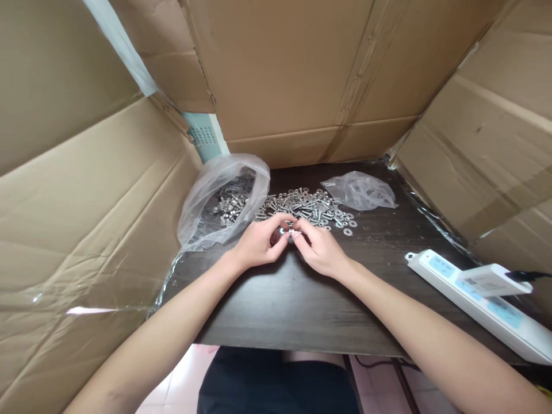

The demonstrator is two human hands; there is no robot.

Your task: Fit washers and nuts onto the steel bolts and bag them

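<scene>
My left hand [264, 238] and my right hand [319, 247] meet fingertip to fingertip just in front of a pile of metal fasteners. Both are closed in a pinch on a small shiny bolt [292, 231]. Fingers cover much of it, so whether a nut or washer sits on it is hard to see. Behind them, the heap of loose bolts [308, 206] is mixed with flat washers [347, 232]. To the left, an open clear plastic bag [196, 221] holds more small metal parts [232, 208].
A crumpled clear bag [362, 191] lies at the back right. On the right is a white power strip [470, 299] with a plugged-in adapter [495, 280] and black cable. Cardboard walls [302, 75] enclose the dark wooden table [276, 310] at the back and sides.
</scene>
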